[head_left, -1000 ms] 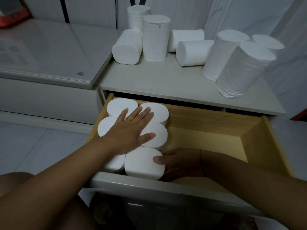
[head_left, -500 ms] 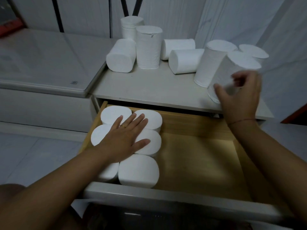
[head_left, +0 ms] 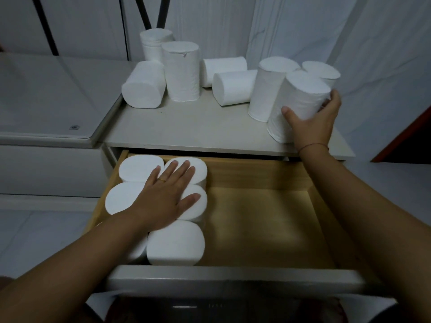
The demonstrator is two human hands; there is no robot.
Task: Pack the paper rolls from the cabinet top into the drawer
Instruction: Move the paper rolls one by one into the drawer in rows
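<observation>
Several white paper rolls stand upright at the left of the open wooden drawer (head_left: 261,176). My left hand (head_left: 166,194) lies flat on top of them, fingers spread, with a ring on one finger. On the cabinet top (head_left: 186,127) more rolls stand or lie. My right hand (head_left: 312,120) wraps around the nearest upright paper roll (head_left: 298,99) at the right front of the cabinet top, thumb on its left side and fingers behind it. That roll leans slightly and still touches the top.
Other rolls on the cabinet top: a lying roll (head_left: 143,86), a tall upright roll (head_left: 182,71), another lying roll (head_left: 233,89). A low white unit (head_left: 53,101) adjoins on the left. A white curtain (head_left: 373,43) hangs behind. The drawer's right half shows bare wood.
My right hand came out of the drawer, rose to the cabinet top and closed around the nearest upright roll. My left hand stayed flat on the packed rolls.
</observation>
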